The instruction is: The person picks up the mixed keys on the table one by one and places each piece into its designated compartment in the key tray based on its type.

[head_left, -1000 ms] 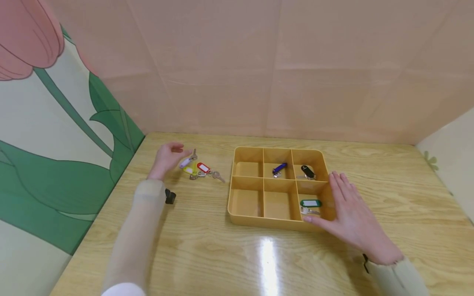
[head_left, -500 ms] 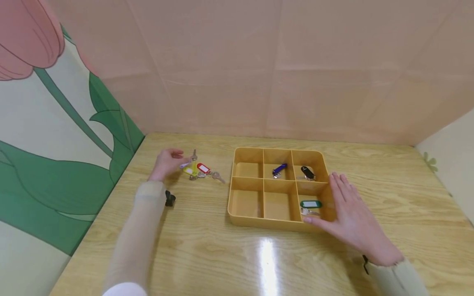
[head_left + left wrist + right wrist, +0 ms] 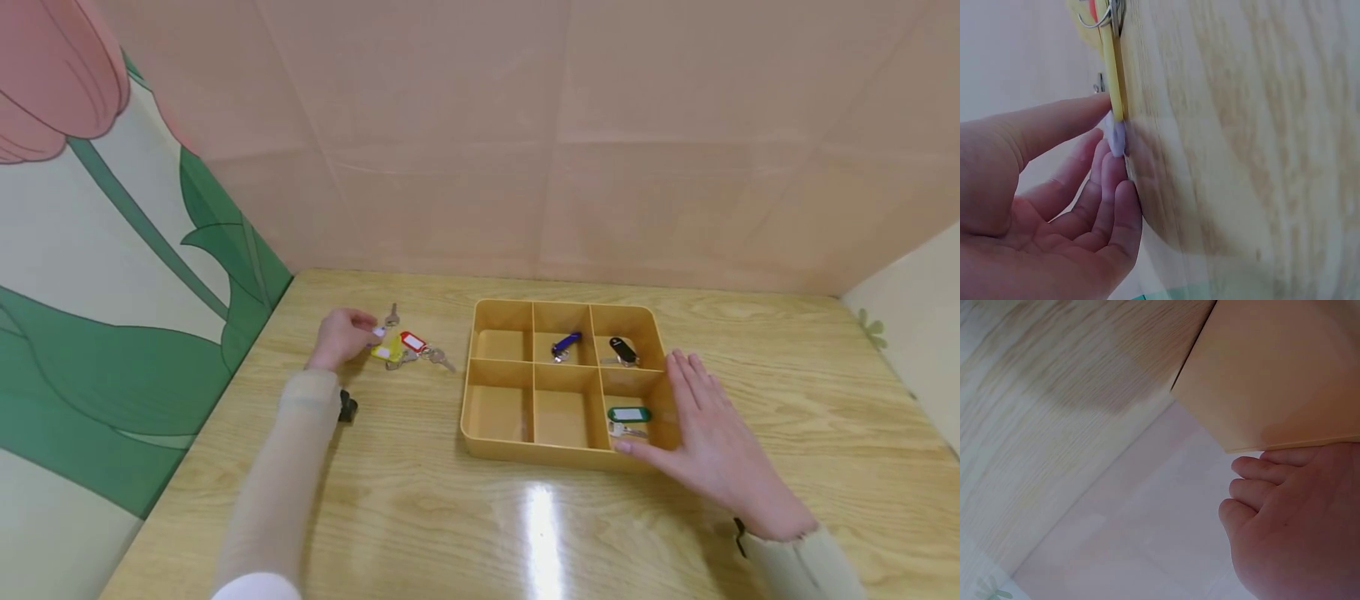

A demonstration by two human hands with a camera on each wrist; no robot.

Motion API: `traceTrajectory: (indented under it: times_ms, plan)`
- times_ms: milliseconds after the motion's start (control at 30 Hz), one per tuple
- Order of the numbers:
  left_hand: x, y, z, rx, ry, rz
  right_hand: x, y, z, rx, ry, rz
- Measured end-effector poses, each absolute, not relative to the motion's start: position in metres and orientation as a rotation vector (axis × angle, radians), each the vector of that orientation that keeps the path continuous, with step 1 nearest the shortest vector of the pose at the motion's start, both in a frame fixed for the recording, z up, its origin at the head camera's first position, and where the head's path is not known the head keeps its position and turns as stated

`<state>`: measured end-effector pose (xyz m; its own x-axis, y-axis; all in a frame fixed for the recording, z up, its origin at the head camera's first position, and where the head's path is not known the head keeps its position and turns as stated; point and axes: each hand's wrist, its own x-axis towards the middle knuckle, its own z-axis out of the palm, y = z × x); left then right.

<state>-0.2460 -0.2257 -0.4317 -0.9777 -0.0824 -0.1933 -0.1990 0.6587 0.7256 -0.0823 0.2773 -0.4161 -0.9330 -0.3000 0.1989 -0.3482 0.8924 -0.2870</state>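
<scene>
My left hand [image 3: 345, 337] pinches a pale purple key tag [image 3: 1115, 134] between thumb and fingertips, low over the table. Its key [image 3: 392, 317] points away beyond the fingers. A yellow key tag [image 3: 387, 352] lies against it, and a red key tag [image 3: 412, 341] with a key is just to the right. Flat and with straight fingers, my right hand [image 3: 716, 442] rests along the right side of an orange six-compartment tray [image 3: 540, 452], thumb at its front corner. In the right wrist view, its fingers lie by the tray's rim.
Inside the tray, a blue key tag [image 3: 567, 341] lies in the back middle compartment, a black one [image 3: 622, 348] back right, and a green one [image 3: 629, 414] front right. A wall [image 3: 555, 167] rises behind the wooden table [image 3: 405, 500].
My left hand has come down and slightly right, and its fingers have closed on the pale purple key tag. The yellow tag beside it has shifted slightly. My right hand has stayed in place.
</scene>
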Motion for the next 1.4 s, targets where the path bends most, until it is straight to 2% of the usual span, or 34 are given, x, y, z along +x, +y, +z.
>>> traceTrajectory:
  times_ms: [1400]
  plan:
    - [-0.235, -0.237, -0.428, -0.241, 2.726, 1.203, -0.082, 0.277, -0.416, 0.514, -2.901, 0.481]
